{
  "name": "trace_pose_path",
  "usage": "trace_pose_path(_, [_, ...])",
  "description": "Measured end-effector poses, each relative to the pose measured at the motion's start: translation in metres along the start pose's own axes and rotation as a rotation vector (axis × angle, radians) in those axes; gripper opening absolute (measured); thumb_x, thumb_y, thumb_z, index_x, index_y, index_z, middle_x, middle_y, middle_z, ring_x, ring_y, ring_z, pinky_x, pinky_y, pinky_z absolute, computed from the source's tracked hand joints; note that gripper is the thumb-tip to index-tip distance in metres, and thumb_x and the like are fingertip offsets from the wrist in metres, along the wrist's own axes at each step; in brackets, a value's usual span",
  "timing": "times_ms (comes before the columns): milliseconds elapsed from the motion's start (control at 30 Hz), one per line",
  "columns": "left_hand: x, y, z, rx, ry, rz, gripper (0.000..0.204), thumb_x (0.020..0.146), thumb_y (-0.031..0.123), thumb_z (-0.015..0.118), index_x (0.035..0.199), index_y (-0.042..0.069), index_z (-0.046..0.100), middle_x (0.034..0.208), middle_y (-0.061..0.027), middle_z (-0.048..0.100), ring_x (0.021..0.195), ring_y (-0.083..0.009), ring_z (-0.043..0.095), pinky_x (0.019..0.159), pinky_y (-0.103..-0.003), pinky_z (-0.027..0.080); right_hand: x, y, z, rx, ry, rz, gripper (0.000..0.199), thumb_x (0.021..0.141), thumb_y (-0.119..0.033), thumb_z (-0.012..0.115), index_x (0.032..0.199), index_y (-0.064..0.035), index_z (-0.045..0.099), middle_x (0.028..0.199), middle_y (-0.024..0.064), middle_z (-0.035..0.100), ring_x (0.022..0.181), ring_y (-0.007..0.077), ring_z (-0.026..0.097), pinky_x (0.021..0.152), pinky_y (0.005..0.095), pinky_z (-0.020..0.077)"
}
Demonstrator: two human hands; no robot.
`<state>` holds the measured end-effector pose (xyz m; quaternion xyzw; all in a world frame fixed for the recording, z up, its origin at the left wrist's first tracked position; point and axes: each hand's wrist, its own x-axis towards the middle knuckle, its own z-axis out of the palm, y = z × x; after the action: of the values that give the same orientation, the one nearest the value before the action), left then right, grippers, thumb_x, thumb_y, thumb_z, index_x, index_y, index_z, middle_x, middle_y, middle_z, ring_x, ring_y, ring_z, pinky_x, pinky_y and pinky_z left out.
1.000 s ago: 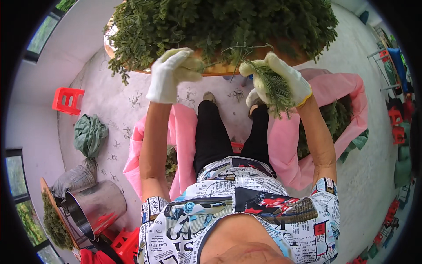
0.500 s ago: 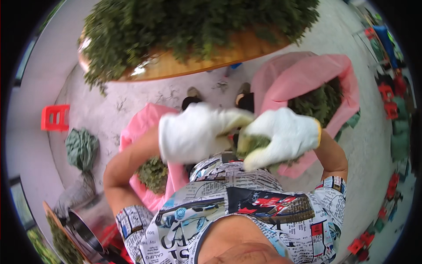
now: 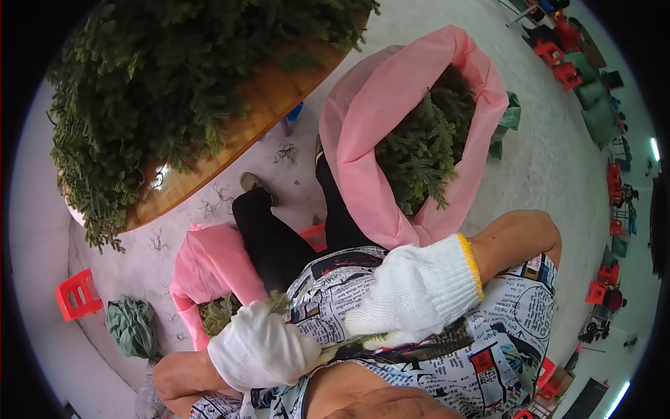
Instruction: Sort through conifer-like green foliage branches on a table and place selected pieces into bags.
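My left hand (image 3: 262, 347), in a white glove, is closed low in front of my chest. A leafy tip of a green sprig (image 3: 279, 302) sticks out above its knuckles. My right hand (image 3: 419, 291), in a white knit glove with a yellow cuff edge, is closed at my front, its fingertips on a thin green stem (image 3: 352, 341) that runs between both hands. The gloves hide most of the sprig. Beyond the right hand stands a pink bag (image 3: 356, 153) with its mouth wide, holding dark green sprigs (image 3: 429, 143).
A wooden table (image 3: 188, 192) heaped with green sprigs (image 3: 160, 84) stands ahead on the left. A smaller pink bag (image 3: 216, 262) with greenery sits by my left leg. Farther left are a red stool (image 3: 79, 295) and a green sack (image 3: 131, 326). More red stools line the far right.
My view has swung to the right. Both hands have come closer to my chest and moved apart, with a stem now stretched between them.
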<state>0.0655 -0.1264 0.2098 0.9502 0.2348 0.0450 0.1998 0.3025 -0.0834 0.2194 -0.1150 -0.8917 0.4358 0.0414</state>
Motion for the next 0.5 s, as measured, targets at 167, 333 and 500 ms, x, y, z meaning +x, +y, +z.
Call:
trace_pose_path(167, [-0.073,-0.012,0.011,-0.249,0.303,-0.198,0.021,0.074,0.018,0.067,0.060,0.007,0.054,0.056,-0.0050,0.046,0.052,-0.0223,0.042,0.052,-0.034,0.038,-0.079,-0.001,-0.045,-0.273,-0.328,0.563,0.015,0.085,-0.026,0.056,0.083,-0.0111,0.057,0.073,0.0112,0.060,0.061,0.0262,0.058,0.054,0.0372,0.0477])
trace_pose_path(333, [-0.061,-0.022,0.045,-0.508,0.095,-1.179,0.023,0.084,0.017,0.060,0.070,-0.001,0.057,0.068,-0.0068,0.055,0.067,-0.0178,0.049,0.062,-0.033,0.042,-0.127,0.114,-0.050,-0.321,1.029,1.106,0.051,0.079,-0.032,0.071,0.122,-0.0073,0.061,0.117,0.0105,0.067,0.099,0.0243,0.066,0.082,0.0297,0.0519])
trace_pose_path(500, [0.056,-0.067,0.075,-0.648,0.202,-1.012,0.061,0.084,0.053,0.061,0.112,-0.001,0.067,0.097,-0.0141,0.072,0.083,-0.0274,0.067,0.077,-0.035,0.051,-0.125,0.272,-0.021,-0.666,0.926,1.119,0.063,0.077,-0.041,0.071,0.131,-0.0123,0.055,0.122,0.0153,0.064,0.104,0.0318,0.063,0.088,0.0395,0.0492])
